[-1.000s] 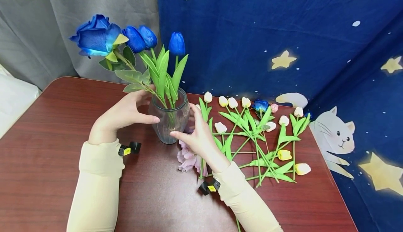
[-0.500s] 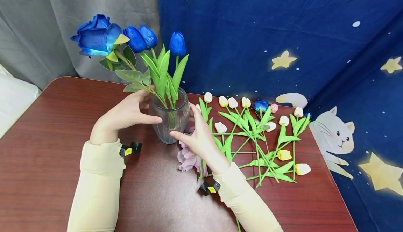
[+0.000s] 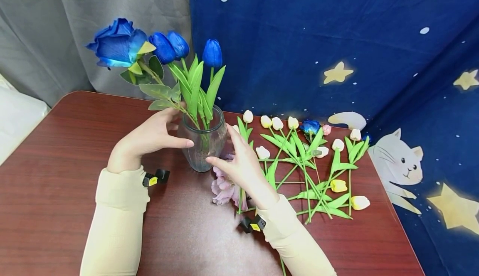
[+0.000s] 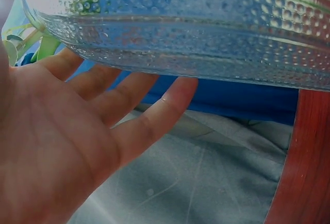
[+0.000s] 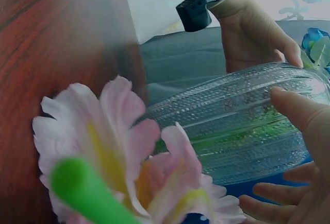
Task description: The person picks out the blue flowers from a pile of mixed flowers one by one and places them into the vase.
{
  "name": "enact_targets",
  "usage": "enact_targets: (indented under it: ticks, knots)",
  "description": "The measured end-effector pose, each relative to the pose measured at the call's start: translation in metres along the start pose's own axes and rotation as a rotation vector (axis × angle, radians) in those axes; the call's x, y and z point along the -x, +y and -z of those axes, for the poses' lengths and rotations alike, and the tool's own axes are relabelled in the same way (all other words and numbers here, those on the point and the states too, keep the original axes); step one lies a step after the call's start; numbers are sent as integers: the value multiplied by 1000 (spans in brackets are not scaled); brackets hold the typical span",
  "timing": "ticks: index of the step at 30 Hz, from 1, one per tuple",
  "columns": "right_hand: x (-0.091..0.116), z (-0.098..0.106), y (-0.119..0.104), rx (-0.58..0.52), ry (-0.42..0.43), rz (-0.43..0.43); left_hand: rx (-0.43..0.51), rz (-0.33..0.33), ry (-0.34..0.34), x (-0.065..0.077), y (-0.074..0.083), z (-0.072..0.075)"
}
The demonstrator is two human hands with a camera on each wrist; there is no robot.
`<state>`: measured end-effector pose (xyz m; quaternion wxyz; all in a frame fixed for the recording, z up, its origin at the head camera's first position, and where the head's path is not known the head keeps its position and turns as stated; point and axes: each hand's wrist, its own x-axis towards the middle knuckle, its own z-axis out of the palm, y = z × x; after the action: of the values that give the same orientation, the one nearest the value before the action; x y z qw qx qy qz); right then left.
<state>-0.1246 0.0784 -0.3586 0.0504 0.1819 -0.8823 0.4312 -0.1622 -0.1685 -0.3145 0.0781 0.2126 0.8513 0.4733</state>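
A ribbed clear glass vase [image 3: 203,151] stands on the table and holds a large blue rose [image 3: 117,45] and blue tulips [image 3: 212,53] with green leaves. My left hand [image 3: 151,136] holds the vase from its left side, thumb at the front and fingers partly hidden behind; in the left wrist view its fingertips [image 4: 185,86] meet the glass. On the other side, my right hand [image 3: 243,170] is spread beside the vase, thumb in front. In the right wrist view its fingers [image 5: 278,193] look loosely extended and slightly off the glass.
Several white and yellow tulips [image 3: 338,186] with green stems lie crossed on the right of the table [image 3: 187,230]. A pink-purple flower [image 3: 224,188] lies under my right hand. Another blue rose [image 3: 310,126] is at the back edge, before a blue curtain [image 3: 284,43].
My right hand has shifted slightly to the right, its thumb easing away from the vase. The left hand and the vase stay nearly in place.
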Motion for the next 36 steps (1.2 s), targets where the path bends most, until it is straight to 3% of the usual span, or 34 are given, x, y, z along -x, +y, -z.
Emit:
enact_targets:
  ticks: [5,13,21,27,36]
  knots:
    - [0,10,-2,119,12,33,7,0,3,-1,0,-1]
    - [1,36,3,135,68,92,3,32,-11,1,0,0]
    - [3,69,2,17,152,-12,6,32,-12,1,-1,1]
    - [9,95,3,65,161,-107,17,19,-16,0,-1,1]
    - [17,124,7,153,232,-169,27,-6,-23,-1,0,1]
